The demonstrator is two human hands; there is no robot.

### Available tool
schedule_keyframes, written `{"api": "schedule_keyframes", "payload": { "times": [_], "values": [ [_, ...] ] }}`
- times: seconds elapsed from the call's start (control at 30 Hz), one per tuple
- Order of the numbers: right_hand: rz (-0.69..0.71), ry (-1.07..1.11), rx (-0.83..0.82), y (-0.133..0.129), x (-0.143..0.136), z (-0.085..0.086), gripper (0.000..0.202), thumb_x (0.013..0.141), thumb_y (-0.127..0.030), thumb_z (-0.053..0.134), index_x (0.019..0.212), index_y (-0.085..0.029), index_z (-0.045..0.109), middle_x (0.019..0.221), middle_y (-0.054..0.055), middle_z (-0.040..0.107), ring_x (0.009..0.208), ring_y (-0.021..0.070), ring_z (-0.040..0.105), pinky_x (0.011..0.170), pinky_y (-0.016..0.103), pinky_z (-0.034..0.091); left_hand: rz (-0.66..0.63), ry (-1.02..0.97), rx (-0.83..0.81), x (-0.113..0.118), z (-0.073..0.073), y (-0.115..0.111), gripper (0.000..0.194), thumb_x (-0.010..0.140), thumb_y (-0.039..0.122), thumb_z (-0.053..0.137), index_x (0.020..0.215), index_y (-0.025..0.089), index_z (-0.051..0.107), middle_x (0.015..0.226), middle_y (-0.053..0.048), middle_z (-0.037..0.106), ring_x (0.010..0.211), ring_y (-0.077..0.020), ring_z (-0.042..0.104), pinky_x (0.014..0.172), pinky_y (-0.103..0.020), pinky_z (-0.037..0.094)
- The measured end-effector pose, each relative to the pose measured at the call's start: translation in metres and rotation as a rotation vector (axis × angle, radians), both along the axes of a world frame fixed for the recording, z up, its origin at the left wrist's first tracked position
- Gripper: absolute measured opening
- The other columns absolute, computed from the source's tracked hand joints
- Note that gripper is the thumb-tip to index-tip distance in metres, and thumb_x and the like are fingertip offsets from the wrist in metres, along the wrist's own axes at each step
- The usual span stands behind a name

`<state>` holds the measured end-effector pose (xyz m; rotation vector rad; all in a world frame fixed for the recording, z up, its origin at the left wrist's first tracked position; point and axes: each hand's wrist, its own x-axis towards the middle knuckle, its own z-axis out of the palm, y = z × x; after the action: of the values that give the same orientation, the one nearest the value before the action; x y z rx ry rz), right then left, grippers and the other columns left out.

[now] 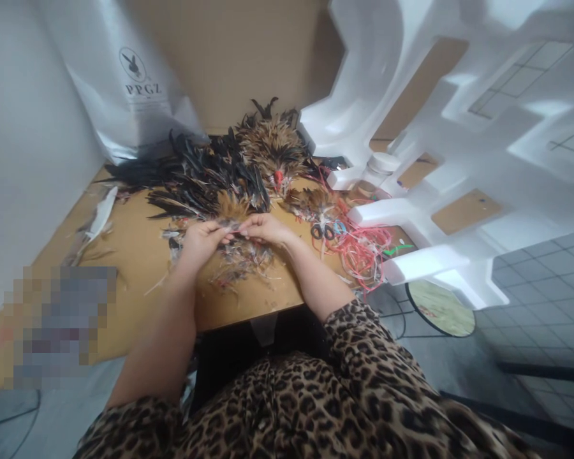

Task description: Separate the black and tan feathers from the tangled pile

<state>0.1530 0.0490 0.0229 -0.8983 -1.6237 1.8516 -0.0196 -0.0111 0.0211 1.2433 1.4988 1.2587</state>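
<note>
Both hands meet above the worktop (pixel 138 255), near its front edge. Left hand (pixel 201 243): thumb and fingertips pinched together at the base of a small brown feather bunch (pixel 233 207). Right hand (pixel 266 228): a like pinch at the same base; whether a strand runs between the two grips, cannot tell. Bunch sits between the hands, plumes pointing away from the wearer, just in front of the black feathers (pixel 198 169). Main risk, as judged: quills slipping or fanning out if either pinch slackens, the hold being at the tips only. Loose scraps (pixel 243 261) lie right below, so a dropped quill could be lost among them. Pink strands (pixel 363 255) tangled beside the scissors (pixel 323 232); a hasty pull there might snag and drag both.
</note>
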Motion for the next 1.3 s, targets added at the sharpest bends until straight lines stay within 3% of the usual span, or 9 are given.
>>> {"api": "schedule_keyframes", "payload": {
  "times": [0.2,0.47,0.6,0.73,0.83,1.03,1.17,1.3],
  "values": [
    [-0.046,-0.04,0.1,0.0,0.002,0.002,0.019,0.063,-0.025,0.068,0.074,-0.012,0.061,0.055,-0.006,0.056,0.041,0.0023,0.042,0.039,0.015,0.03,-0.042,0.032,-0.019,0.0,-0.003,0.001,0.01,0.066,0.024,0.068,0.065,0.014,0.069,0.06,-0.005,0.067,0.051,-0.0117,0.059,0.055,-0.022,0.048],
    [-0.077,-0.241,0.352,-0.003,0.005,0.003,0.018,0.068,-0.027,0.064,0.072,-0.01,0.065,0.06,-0.002,0.059,0.053,0.0043,0.046,0.053,0.017,0.036,0.063,-0.15,0.001,-0.003,-0.006,0.005,0.008,0.063,0.022,0.07,0.064,0.016,0.065,0.057,-0.002,0.064,0.047,-0.008,0.054,0.052,-0.019,0.045],
    [-0.087,-0.225,0.352,-0.003,0.008,0.007,0.018,0.07,-0.028,0.062,0.073,-0.01,0.064,0.061,-0.001,0.059,0.054,0.0049,0.046,0.054,0.018,0.037,0.112,-0.169,0.008,-0.006,-0.007,0.006,0.009,0.063,0.024,0.069,0.063,0.016,0.063,0.058,-0.002,0.064,0.047,-0.0087,0.054,0.052,-0.02,0.045],
    [-0.091,-0.14,0.339,-0.005,0.011,0.012,0.016,0.068,-0.025,0.063,0.076,-0.011,0.062,0.063,-0.002,0.057,0.054,0.0055,0.046,0.054,0.018,0.037,0.128,-0.018,-0.005,-0.006,-0.007,0.005,0.008,0.064,0.023,0.067,0.06,0.017,0.063,0.054,-0.001,0.062,0.047,-0.0105,0.054,0.051,-0.022,0.044],
    [-0.076,-0.013,0.384,-0.01,0.01,0.014,0.019,0.069,-0.027,0.063,0.081,-0.012,0.062,0.066,-0.002,0.057,0.057,0.0058,0.046,0.055,0.018,0.037,0.048,0.132,-0.019,-0.006,-0.009,0.003,0.011,0.066,0.024,0.063,0.057,0.018,0.062,0.049,0.0,0.059,0.045,-0.0121,0.052,0.048,-0.023,0.04],
    [-0.096,0.03,0.524,-0.015,0.006,0.013,0.019,0.072,-0.029,0.063,0.082,-0.013,0.064,0.067,-0.002,0.057,0.056,0.0058,0.043,0.055,0.019,0.036,-0.323,0.501,0.131,0.006,-0.001,-0.005,0.023,0.066,0.023,0.06,0.044,0.02,0.055,0.047,0.001,0.054,0.048,-0.0124,0.046,0.051,-0.024,0.034],
    [-0.111,0.022,0.403,-0.005,0.009,0.009,0.021,0.069,-0.029,0.065,0.081,-0.013,0.063,0.067,-0.001,0.06,0.057,0.0074,0.049,0.056,0.02,0.039,-0.417,0.326,0.083,0.017,0.011,-0.014,0.018,0.068,0.027,0.061,0.051,0.019,0.061,0.052,0.0,0.059,0.049,-0.0128,0.051,0.051,-0.024,0.038],
    [-0.105,0.025,0.353,0.003,0.009,0.003,0.018,0.064,-0.026,0.068,0.074,-0.011,0.063,0.066,-0.002,0.061,0.059,0.0074,0.051,0.061,0.02,0.041,-0.195,0.004,0.021,0.016,0.01,-0.013,0.014,0.065,0.03,0.066,0.064,0.016,0.066,0.055,-0.002,0.062,0.046,-0.0111,0.052,0.048,-0.023,0.041]
  ]
}}
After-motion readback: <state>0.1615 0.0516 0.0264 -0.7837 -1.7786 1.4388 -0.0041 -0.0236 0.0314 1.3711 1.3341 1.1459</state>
